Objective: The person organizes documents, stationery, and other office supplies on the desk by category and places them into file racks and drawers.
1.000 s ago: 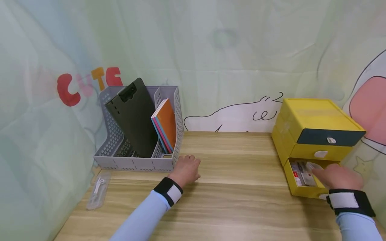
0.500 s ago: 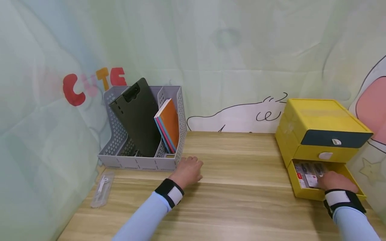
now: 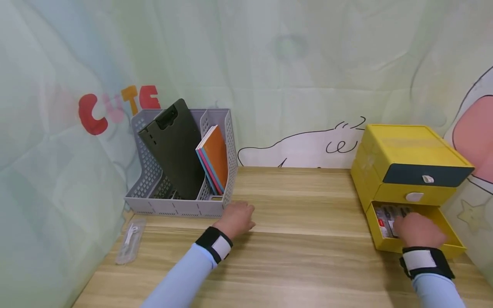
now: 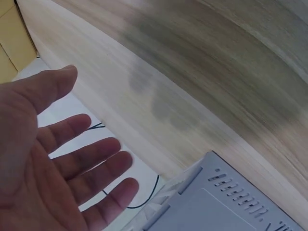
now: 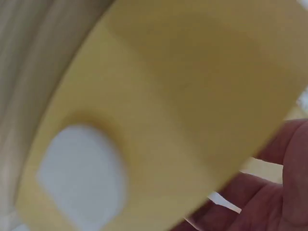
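Note:
My left hand (image 3: 236,219) hovers or rests by the front right corner of the grey desk organizer (image 3: 175,208). In the left wrist view its loosely bent fingers (image 4: 96,159) hold nothing. My right hand (image 3: 420,230) reaches down into the pulled-out bottom drawer (image 3: 451,248) of a yellow drawer box (image 3: 408,145). Several small clear packs (image 3: 385,220) lie at the left of that drawer, beside the hand. The drawer's front, with a white knob (image 5: 84,178), covers the fingertips in the right wrist view, so whether they pinch something is hidden.
A black clipboard (image 3: 175,154) leans in the organizer, and several thin notebooks (image 3: 215,158) stand in the compartment beside it. A clear case with a white tool (image 3: 131,241) lies on the wooden table (image 3: 292,256) at left. Printed cloth (image 3: 289,85) hangs behind.
My right hand held a clear packet over the drawer, then went down into it and moved slightly left among the packs. The left hand has stayed almost in place.

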A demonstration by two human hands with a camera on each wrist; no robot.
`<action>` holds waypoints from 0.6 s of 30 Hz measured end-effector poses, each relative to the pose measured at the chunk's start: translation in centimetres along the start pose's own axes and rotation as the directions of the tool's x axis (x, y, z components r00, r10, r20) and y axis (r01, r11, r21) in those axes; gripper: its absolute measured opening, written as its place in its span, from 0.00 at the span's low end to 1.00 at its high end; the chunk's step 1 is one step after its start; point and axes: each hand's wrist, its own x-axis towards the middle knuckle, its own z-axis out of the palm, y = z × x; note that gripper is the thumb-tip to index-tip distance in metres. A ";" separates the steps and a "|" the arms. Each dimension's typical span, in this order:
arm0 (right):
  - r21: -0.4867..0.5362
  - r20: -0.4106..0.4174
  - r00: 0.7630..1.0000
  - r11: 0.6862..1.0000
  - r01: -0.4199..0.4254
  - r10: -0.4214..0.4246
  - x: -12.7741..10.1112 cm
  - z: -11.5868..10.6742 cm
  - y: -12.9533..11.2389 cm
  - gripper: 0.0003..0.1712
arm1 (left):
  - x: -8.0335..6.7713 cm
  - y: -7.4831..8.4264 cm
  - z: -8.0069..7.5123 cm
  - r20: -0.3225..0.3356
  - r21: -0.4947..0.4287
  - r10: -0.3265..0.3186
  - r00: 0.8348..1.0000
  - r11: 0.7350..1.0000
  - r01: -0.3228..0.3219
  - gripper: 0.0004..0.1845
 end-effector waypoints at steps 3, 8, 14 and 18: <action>0.043 -0.100 0.993 0.997 0.065 -0.060 -1.4 0.3 -1.7 0.31 | -0.2 -0.5 -0.1 0.025 -0.043 -0.034 0.999 0.998 0.035 0.19; 0.083 -0.257 0.949 0.975 0.208 -0.181 -3.3 1.6 -4.6 0.26 | -1.2 -2.1 -0.2 0.119 -0.151 -0.092 0.989 0.982 0.110 0.15; 0.049 -0.266 0.916 0.944 0.325 -0.302 -4.7 2.9 -7.2 0.29 | -3.5 -5.5 -0.1 0.251 -0.243 -0.175 0.952 0.941 0.238 0.15; 0.043 -0.254 0.897 0.923 0.383 -0.361 -5.0 3.7 -8.0 0.30 | -5.6 -8.8 0.4 0.276 -0.223 -0.271 0.922 0.915 0.336 0.14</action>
